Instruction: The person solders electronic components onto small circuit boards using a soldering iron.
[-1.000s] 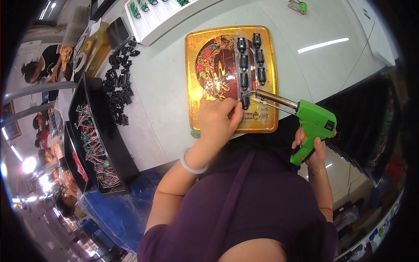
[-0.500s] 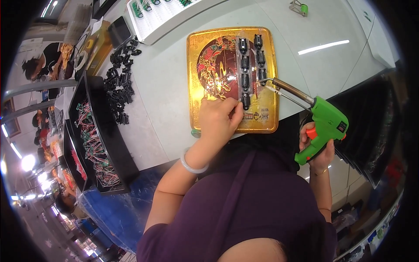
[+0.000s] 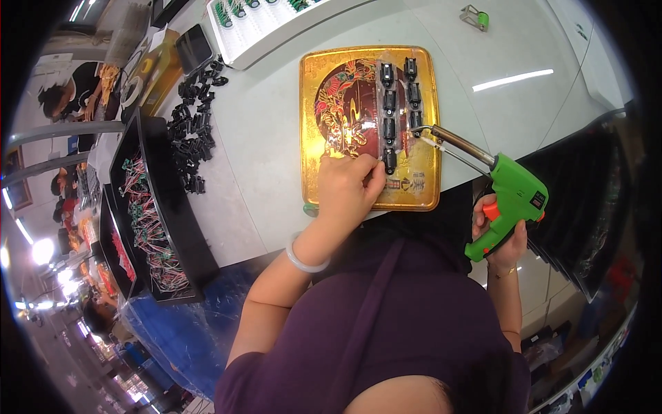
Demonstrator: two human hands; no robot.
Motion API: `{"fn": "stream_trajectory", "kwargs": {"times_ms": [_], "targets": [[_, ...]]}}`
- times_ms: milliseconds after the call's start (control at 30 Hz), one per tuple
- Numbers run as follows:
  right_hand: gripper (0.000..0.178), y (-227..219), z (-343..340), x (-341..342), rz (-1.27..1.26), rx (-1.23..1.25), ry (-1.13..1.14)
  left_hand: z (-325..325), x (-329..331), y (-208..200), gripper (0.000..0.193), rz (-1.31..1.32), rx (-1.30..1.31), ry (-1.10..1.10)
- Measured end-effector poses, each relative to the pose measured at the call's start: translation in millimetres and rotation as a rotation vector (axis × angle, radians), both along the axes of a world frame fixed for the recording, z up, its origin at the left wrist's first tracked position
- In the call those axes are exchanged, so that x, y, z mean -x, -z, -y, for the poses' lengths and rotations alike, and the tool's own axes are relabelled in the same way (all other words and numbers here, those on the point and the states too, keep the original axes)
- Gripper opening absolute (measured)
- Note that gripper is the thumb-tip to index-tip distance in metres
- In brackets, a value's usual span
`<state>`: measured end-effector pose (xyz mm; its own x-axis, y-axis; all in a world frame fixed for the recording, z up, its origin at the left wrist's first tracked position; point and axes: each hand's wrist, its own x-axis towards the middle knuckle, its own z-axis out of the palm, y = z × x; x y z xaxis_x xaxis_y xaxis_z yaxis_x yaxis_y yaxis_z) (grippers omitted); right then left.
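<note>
My right hand [image 3: 507,241] is wrapped around the handle of a green soldering gun [image 3: 522,186] with an orange trigger. Its metal tip and thin feed tube reach left to the lowest part of the right-hand row of small black plastic parts [image 3: 414,93]. A longer row of black parts [image 3: 389,127] lies beside it, both on a clear strip over a gold tin lid [image 3: 314,200]. Resting on the lid, my left hand [image 3: 348,183] has thumb and forefinger pinched together beside the lowest part of the left row; whatever they hold is hidden.
Loose black parts [image 3: 189,141] are heaped left of the lid. Black bins [image 3: 183,252] hold wired green boards. A white tray [image 3: 241,55] with green coils stands at the back, near a phone [image 3: 194,50]. A small metal stand [image 3: 474,17] sits far right. People work at left.
The whole view has shifted slightly. Both hands keep almost the same pose, and the gun's tip stays by the lowest part of the right-hand row.
</note>
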<state>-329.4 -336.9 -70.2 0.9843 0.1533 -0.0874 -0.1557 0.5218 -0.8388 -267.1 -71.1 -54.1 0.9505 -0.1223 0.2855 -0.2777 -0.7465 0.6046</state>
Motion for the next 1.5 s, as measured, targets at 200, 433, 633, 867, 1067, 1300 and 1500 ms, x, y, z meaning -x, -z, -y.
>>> {"fn": "stream_trajectory", "kwargs": {"times_ms": [200,433,633,867,1067,1300,1500], "targets": [[0.069,1,1,0,0.0,-0.016,0.008,0,1,-2,0.013,-0.016,-0.008,0.009],[0.07,-2,-1,0,-0.001,-0.013,0.004,-6,0,-15,0.013,-0.099,0.014,0.044],[0.069,-8,-3,-4,-0.049,-0.018,0.027,-17,1,-26,0.009,0.028,-0.026,0.291],[0.075,-2,4,-7,-0.033,-0.064,-0.094,-15,10,-27,0.014,0.159,-0.16,0.273],[0.073,0,-15,-23,0.015,-0.189,-0.151,-7,10,-9,0.018,0.087,0.035,0.115],[0.061,1,-53,-51,0.073,-0.415,-0.097,-4,-6,-23,0.025,-0.175,0.187,0.079],[0.066,2,-56,-54,0.044,-0.47,-0.093,-2,-13,-25,0.023,-0.203,0.07,0.107]]}}
